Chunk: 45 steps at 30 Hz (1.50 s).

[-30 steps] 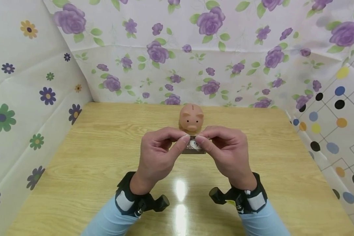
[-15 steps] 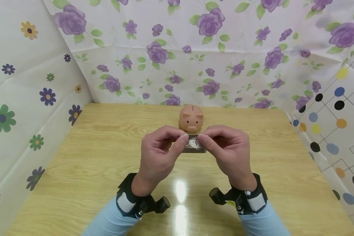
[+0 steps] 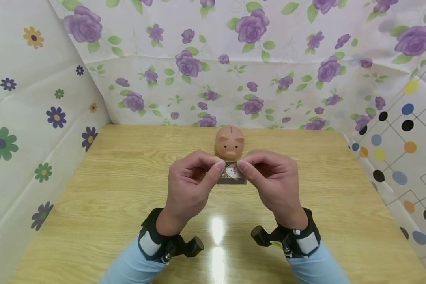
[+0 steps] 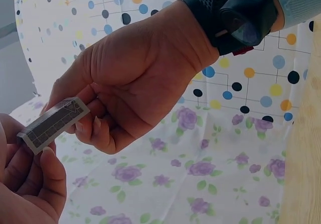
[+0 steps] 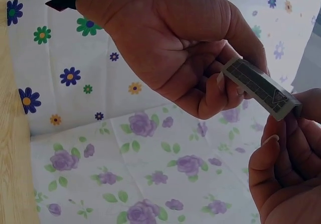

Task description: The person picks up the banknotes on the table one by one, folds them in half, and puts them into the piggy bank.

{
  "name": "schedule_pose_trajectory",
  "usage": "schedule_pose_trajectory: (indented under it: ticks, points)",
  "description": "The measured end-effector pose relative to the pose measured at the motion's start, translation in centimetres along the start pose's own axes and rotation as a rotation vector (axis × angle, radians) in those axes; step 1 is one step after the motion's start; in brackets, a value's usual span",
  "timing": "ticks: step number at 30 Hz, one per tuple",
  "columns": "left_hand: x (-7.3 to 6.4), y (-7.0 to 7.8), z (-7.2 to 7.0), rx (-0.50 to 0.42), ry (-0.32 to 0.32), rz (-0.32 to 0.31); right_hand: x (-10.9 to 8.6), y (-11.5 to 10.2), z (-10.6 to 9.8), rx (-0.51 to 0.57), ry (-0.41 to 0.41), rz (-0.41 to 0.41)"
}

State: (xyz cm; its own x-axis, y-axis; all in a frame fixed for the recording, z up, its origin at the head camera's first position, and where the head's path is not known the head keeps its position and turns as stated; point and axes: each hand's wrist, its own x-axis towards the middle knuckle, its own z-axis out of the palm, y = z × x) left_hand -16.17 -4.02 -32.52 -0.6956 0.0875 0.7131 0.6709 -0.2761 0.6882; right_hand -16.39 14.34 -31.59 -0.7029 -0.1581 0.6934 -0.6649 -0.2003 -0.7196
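Both hands hold a small dark box, shaped like a matchbox (image 3: pixel 231 172), between them above the table. A white cat face with a red mark shows on its top. My left hand (image 3: pixel 189 185) pinches the left end with thumb and fingers; my right hand (image 3: pixel 277 181) pinches the right end. The fingertips behind the box are hidden in the head view. Seen from the wrists, the box (image 4: pixel 54 125) has a grey face with a grid pattern, a triangle mark and a pale border. Just behind the hands stands a pink piggy bank (image 3: pixel 230 141), facing me.
The wooden table (image 3: pixel 127 177) reflects a bright light near its front. A sheet with purple roses (image 3: pixel 188 63) hangs at the back, with a flower-patterned sheet (image 3: pixel 25 130) at left and a dotted one (image 3: pixel 394 157) at right. Each wrist wears a black strap with a camera.
The right thumb has shifted slightly outward along the box, so more of the cat picture shows. Both hands otherwise stay nearly in place; the piggy bank has not moved.
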Motion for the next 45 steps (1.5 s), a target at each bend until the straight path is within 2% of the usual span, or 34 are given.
schedule_pose_trajectory:
  ticks: [12,22,27,33,39,45]
  points:
    - [-0.02,-0.15,0.01,0.002,0.006,0.009,-0.08,-0.03,0.00,0.024,0.003,0.023]
    - [-0.03,-0.20,-0.04,0.018,0.037,-0.007,-0.33,-0.18,-0.03,-0.040,0.025,0.055]
    - [0.01,0.00,-0.03,0.030,0.048,-0.019,-0.25,0.13,0.06,-0.037,0.033,0.000]
    - [0.02,0.02,-0.15,0.112,0.069,-0.020,-0.16,0.37,0.15,-0.053,0.032,-0.087]
    - [0.16,-0.08,-0.13,0.139,0.117,0.018,0.00,0.51,0.21,-0.028,-0.008,-0.156]
    - [0.20,-0.08,-0.15,0.161,0.157,-0.005,0.19,0.57,0.28,-0.068,-0.067,-0.202]
